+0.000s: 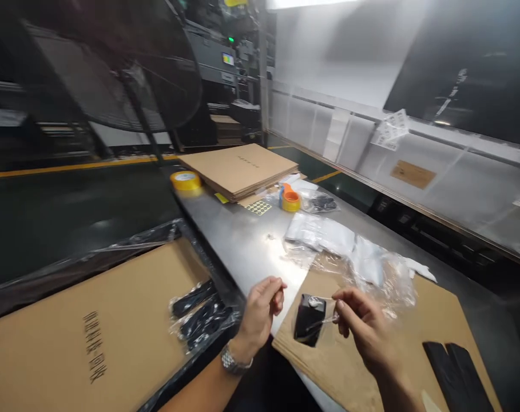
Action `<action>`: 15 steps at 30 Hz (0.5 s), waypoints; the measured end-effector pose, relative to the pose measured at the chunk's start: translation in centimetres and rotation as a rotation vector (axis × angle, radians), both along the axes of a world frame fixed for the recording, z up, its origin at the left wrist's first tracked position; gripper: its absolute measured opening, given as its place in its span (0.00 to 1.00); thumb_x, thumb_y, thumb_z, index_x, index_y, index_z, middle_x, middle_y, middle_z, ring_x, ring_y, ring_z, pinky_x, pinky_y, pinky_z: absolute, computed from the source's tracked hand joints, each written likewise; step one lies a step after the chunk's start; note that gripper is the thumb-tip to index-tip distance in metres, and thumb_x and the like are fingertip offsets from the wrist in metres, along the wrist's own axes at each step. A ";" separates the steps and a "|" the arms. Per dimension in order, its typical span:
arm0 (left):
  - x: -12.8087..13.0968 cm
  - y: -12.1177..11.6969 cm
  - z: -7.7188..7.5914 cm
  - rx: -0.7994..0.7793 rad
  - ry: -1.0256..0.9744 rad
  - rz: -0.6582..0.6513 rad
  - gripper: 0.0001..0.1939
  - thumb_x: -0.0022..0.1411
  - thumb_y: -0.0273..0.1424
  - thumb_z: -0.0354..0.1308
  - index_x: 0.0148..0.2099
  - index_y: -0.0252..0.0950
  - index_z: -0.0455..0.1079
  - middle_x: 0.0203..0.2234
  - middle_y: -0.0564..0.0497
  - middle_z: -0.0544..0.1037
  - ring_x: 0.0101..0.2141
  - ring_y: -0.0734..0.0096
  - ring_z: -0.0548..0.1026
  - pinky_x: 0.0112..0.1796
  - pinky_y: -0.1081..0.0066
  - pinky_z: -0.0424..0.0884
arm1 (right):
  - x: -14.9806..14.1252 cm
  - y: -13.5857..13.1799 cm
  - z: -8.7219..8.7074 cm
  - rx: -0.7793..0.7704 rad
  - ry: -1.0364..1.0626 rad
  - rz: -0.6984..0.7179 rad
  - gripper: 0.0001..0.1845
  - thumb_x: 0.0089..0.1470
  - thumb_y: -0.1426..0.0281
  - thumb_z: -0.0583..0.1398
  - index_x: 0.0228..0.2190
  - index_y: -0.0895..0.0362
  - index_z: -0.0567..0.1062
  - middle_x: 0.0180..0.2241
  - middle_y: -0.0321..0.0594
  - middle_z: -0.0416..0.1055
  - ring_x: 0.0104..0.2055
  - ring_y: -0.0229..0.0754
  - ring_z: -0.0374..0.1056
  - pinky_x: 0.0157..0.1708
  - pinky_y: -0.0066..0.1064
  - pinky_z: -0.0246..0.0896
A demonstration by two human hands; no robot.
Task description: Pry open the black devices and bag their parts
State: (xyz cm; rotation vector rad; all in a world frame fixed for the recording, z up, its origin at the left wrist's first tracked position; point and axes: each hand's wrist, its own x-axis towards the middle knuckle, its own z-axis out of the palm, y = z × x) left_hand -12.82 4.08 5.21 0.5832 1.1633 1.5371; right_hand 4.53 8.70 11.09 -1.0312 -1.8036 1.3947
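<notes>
My left hand (262, 309), with a metal watch at its wrist, is closed with its fingers curled, above the near edge of the metal table. Nothing shows sticking out of it. To the right, the fingers of my right hand (362, 326) pinch the edge of a clear plastic bag (330, 319). A small black block-shaped item (311, 326) sits in that bag, over brown paper (337, 366). Two flat black strips (457, 372) lie on the paper at the lower right. Beyond my right hand are several clear bags with white contents (322, 232).
Stacked cardboard sheets (242, 166) lie at the table's far end. Near them are yellow tape (185, 181), an orange tape dispenser (290, 198) and a sticker sheet (258, 208). At left, bagged black items (203, 315) rest on a large carton (92, 326). A translucent partition (371, 149) borders the right side.
</notes>
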 end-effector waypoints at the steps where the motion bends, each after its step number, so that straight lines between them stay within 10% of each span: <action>1: 0.0 -0.9 -1.0 -0.050 -0.057 0.024 0.20 0.56 0.47 0.50 0.27 0.35 0.68 0.12 0.60 0.58 0.14 0.81 0.57 0.18 0.79 0.53 | -1.2 -0.5 -0.4 0.002 0.041 0.008 0.12 0.55 0.61 0.55 0.32 0.58 0.70 0.20 0.34 0.66 0.18 0.33 0.61 0.17 0.24 0.57; 9: -2.2 -7.3 -5.3 -0.057 -0.700 -0.120 0.28 0.55 0.52 0.47 0.38 0.31 0.73 0.33 0.41 0.77 0.34 0.61 0.76 0.36 0.64 0.71 | -9.6 -5.1 -7.7 0.512 0.003 0.479 0.09 0.54 0.75 0.52 0.34 0.54 0.71 0.28 0.37 0.73 0.30 0.38 0.71 0.30 0.24 0.65; 15: -10.2 -7.2 -7.3 -0.371 0.027 0.347 0.24 0.59 0.47 0.47 0.41 0.29 0.70 0.38 0.38 0.76 0.36 0.58 0.76 0.38 0.57 0.72 | -9.5 -6.7 -13.2 0.601 -0.114 0.358 0.14 0.58 0.71 0.49 0.43 0.52 0.70 0.26 0.38 0.73 0.27 0.39 0.70 0.28 0.26 0.66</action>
